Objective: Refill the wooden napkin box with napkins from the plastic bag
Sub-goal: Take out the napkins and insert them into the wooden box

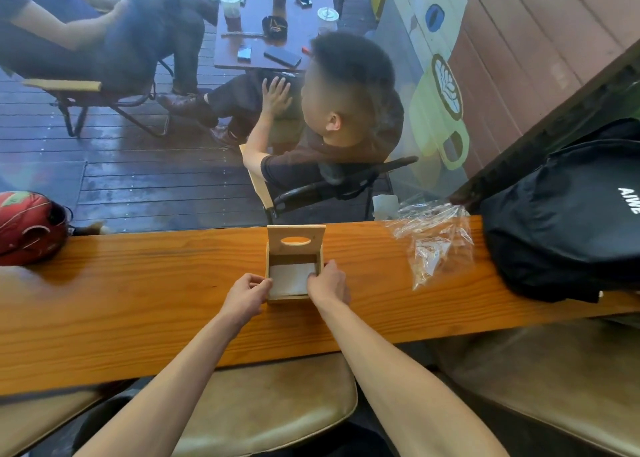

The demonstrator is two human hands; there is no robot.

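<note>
The wooden napkin box (277,237) stands in the middle of the counter. Its lid, which has an oval slot, is tipped up at the far side. A flat white stack of napkins (291,278) lies inside. My left hand (246,294) holds the box's left wall with curled fingers and thumb. My right hand (329,283) grips the right wall, its fingertips hooked over the rim at the edge of the napkins. The clear plastic bag (433,245) lies crumpled and flat on the counter to the right, about a hand's width from the box.
The long wooden counter (156,283) runs left to right against a glass window. A black backpack (571,214) sits at its right end and a red helmet (27,228) at its left. Padded stools (277,404) are below me. People sit outside behind the glass.
</note>
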